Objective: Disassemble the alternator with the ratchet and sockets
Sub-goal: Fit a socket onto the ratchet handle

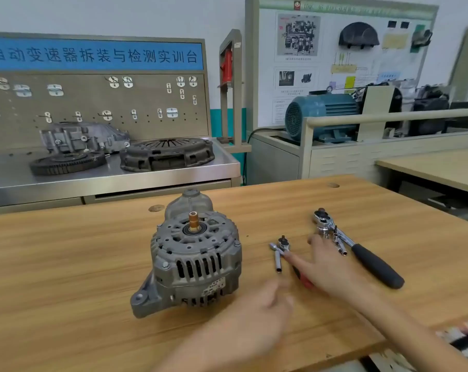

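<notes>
My right hand (332,267) lies flat over the wooden table (66,264), its fingers (294,260) straight and spread apart, holding nothing. Just under my forefinger is the small ratchet (282,247); its red handle runs back below my palm, so its long axis goes from my wrist toward the fingertip. Beside that fingertip a long socket (278,261) lies flat. Beyond my outer fingers the big ratchet (362,248) lies with its head away from me and its black handle toward my right, with several small sockets (337,241) against it. My left hand (257,318) is blurred, fingers loose and empty, near the alternator (195,261), which stands with its shaft (193,220) pointing up.
</notes>
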{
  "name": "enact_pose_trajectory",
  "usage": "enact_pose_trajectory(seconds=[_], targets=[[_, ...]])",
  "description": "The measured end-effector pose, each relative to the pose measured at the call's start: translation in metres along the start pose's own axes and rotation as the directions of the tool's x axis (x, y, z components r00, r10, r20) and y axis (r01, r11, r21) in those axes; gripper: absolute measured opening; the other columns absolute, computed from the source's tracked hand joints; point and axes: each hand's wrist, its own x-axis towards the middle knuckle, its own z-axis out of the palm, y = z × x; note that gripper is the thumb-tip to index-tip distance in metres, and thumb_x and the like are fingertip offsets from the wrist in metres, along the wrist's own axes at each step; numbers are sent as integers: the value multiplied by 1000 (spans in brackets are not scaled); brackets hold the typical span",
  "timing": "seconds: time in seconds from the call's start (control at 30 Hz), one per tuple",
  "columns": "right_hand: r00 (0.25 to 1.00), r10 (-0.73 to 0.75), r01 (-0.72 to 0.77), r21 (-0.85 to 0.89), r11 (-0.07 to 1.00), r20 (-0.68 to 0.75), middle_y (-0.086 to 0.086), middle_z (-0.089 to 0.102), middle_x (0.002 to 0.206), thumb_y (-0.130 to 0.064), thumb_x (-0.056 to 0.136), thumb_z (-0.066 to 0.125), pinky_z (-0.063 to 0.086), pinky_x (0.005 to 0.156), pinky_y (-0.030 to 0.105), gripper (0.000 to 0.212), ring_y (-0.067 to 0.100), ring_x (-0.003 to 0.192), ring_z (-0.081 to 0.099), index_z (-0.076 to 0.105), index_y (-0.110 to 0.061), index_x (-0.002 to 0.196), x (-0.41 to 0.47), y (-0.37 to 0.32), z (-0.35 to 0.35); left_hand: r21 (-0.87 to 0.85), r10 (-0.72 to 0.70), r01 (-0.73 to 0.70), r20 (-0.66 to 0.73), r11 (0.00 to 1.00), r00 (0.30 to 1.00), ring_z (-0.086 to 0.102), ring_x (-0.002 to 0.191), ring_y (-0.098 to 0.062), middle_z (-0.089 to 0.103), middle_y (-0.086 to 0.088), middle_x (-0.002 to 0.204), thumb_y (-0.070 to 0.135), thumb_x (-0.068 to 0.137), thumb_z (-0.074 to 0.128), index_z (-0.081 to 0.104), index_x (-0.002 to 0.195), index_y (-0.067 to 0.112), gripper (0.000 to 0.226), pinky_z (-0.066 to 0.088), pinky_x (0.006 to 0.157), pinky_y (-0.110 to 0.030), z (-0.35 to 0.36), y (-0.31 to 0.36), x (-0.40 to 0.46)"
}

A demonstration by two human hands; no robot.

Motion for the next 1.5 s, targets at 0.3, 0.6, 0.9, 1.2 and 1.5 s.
enact_pose_trajectory(seconds=[0.3, 0.6, 0.9, 1.2, 1.5], targets=[[955, 38, 8, -156, 988, 293, 2, 44, 55, -29, 90, 57, 31, 42, 20, 43, 12, 47, 40, 37, -12, 56, 65, -25, 5, 464, -82, 174, -211, 868, 974, 44, 121, -31, 43, -15, 131, 14, 98, 44, 49, 130, 6, 33, 43, 94, -36, -26, 17, 110], [888, 109, -23, -194, 981, 447, 6, 50, 71, -8, 88, 60, 44, 41, 20, 25, 14, 53, 52, 41, -10, 73, 75, -37, 4, 371, -85, 173, -241, 913, 967, 62, 93, -30, 62, -11, 94, 5, 93, 46, 65, 101, 5, 19, 41, 64, -32, -30, 14, 121], [968, -40, -31, 278, 960, 247, -5, 29, 50, -14, 86, 59, 21, 41, 18, 44, 10, 46, 26, 28, -16, 56, 58, -15, 14, -460, -374, 203, -318, 864, 871, 43, 70, -13, 50, -2, 87, 21, 100, 33, 46, 105, 13, 16, 30, 53, -26, -32, 14, 110], [930, -365, 340, 292, 894, 36, -4, 49, 73, -10, 98, 38, 33, 50, 15, 17, 5, 61, 45, 44, -18, 83, 28, -41, -14, -644, -176, -143, -405, 752, 897, 59, 94, -16, 65, 3, 98, 35, 98, 51, 63, 117, 25, 25, 49, 83, -34, -35, 43, 91], [881, -459, 473, 236, 849, -115, -7, 54, 76, -13, 98, 41, 40, 48, 11, 6, 10, 66, 53, 45, -17, 95, 5, -67, -38, -371, 46, -378, -660, 848, 750, 44, 111, 4, 51, 3, 136, 25, 102, 43, 37, 146, 23, 45, 33, 88, -4, -47, 61, 63]])
